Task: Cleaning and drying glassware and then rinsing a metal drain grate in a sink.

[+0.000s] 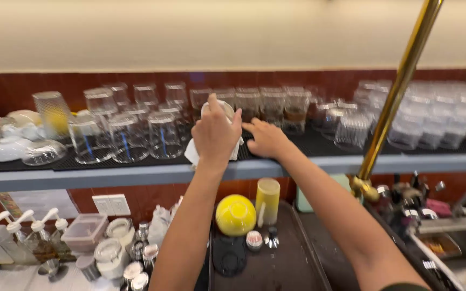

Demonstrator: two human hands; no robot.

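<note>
Glass half hidden in left hand grip with cloth, right hand flat on shelf.

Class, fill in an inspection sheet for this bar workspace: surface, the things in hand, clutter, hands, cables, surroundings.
Surface: black mat on a grey shelf, rows of upturned glasses.
Things in hand: glass and white cloth in the left hand's grip.
Clutter: yellow ball-shaped object, yellow cylinder, pump bottles, lidded containers below the shelf.
Hands: left hand wrapped over the glass; right hand flat on the mat, holding nothing.
Cables: nothing seen.
Surroundings: brass pole, red-brown wall panel, sink area at lower right.
</note>
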